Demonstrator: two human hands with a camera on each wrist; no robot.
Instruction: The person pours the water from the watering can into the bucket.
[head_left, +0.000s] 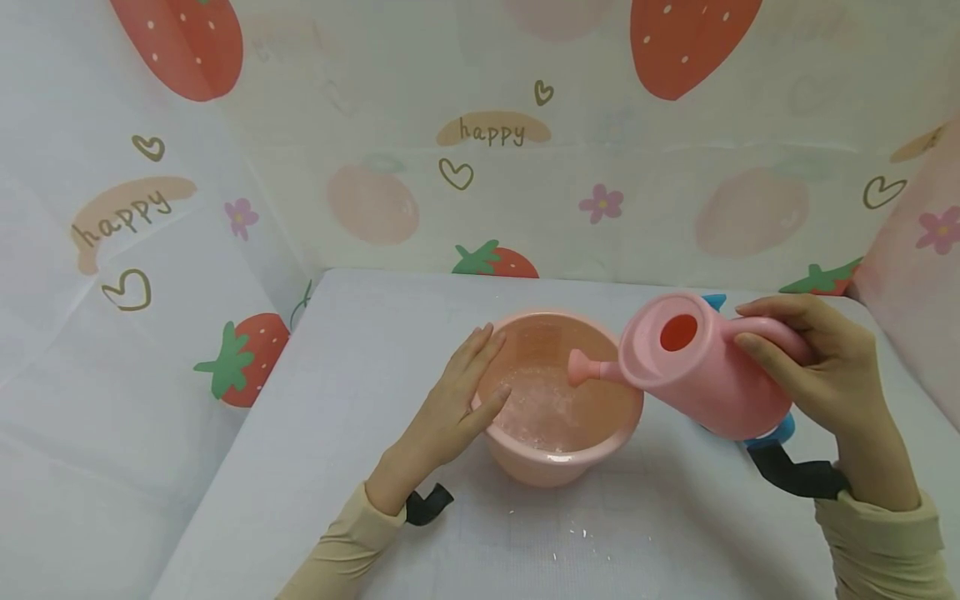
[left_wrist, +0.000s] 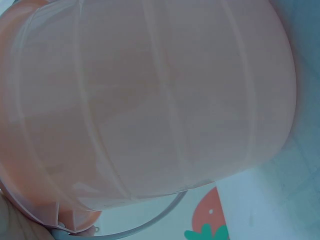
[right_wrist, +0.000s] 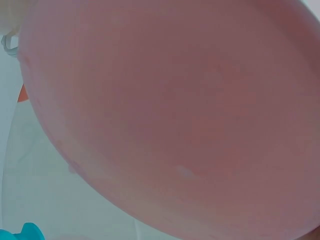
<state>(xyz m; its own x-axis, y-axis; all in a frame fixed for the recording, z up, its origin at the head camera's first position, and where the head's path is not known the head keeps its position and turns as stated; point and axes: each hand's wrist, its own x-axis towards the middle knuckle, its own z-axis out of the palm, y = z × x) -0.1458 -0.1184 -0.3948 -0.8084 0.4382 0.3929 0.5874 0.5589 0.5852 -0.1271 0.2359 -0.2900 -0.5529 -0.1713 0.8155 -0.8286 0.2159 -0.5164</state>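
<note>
Droplets (head_left: 584, 533) are scattered on the near white table (head_left: 300, 450). A pink bucket (head_left: 543, 475) is touched on its left side by the left hand (head_left: 453, 400), fingers (head_left: 467, 357) fairly straight. The tilted pink watering can (head_left: 716, 379) is gripped by its handle (head_left: 772, 333) in the right hand (head_left: 836, 367), its spout (head_left: 592, 369) held over the bucket. Beyond, a strawberry-printed backdrop (head_left: 510, 192) is seen

Soft, even light of middling strength fills the head view, the left wall (head_left: 60, 350) cooler in tone than the yellowish back wall (head_left: 390, 92). Faint, soft-edged shadows lie on the desk (head_left: 675, 517) – a small glare spot whitens the tub (head_left: 558, 457) in front. Both wrist views look dim and blue-green – hazy, low in contrast, the can (head_left: 712, 392) especially soft.
</note>
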